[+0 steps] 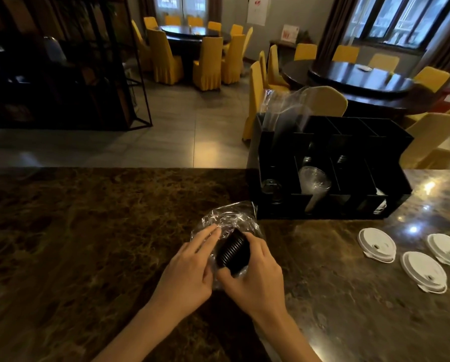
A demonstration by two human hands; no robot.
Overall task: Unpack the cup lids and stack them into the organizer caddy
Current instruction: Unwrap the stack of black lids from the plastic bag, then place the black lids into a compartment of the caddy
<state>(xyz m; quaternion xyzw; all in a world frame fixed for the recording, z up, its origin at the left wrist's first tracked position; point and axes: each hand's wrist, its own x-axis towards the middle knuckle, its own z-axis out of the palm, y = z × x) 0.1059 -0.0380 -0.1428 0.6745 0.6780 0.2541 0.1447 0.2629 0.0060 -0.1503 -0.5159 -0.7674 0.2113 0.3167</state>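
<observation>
A stack of black cup lids lies on its side in a crinkled clear plastic bag on the brown marble counter. My right hand grips the stack from the right and below. My left hand presses on the bag at the stack's left, fingers stretched over the plastic. The black organizer caddy stands behind and to the right, holding clear lids in a middle slot, dark items on the left and an empty plastic sleeve sticking up from its back.
Three white cup lids lie flat on the counter at the right. Beyond the counter's far edge are a tiled floor, dark round tables and yellow chairs. A dark shelf unit stands at the far left.
</observation>
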